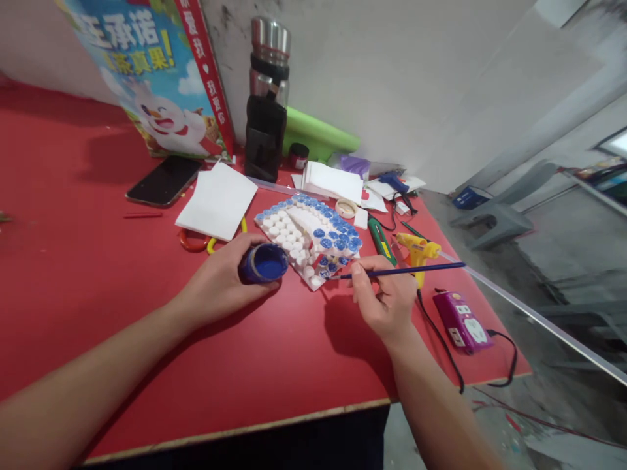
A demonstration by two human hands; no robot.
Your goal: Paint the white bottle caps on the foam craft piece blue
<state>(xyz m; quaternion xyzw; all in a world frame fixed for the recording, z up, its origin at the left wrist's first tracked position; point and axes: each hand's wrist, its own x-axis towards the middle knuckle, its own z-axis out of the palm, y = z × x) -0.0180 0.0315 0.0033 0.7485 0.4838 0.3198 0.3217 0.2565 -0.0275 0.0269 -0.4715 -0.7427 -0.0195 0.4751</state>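
My left hand (235,277) is wrapped round a small open jar of blue paint (265,262), tilted so its mouth faces me. Between thumb and fingers my right hand (385,294) pinches a thin dark-blue paintbrush (411,269). The brush tip meets the lower right part of a small white model (289,236) covered in round white pieces. Many rounds along its top edge and right side are painted blue, while those on the left face are white. The model sits on the red table (294,365), just right of the jar.
Behind the model lie white paper (218,200), a phone (164,179), a tape roll (346,208) and a green cutter (381,240). A steel bottle (268,98) and a picture box (161,78) stand at the wall. At right are a yellow glue gun (416,251) and a purple power strip (462,321) with cords.
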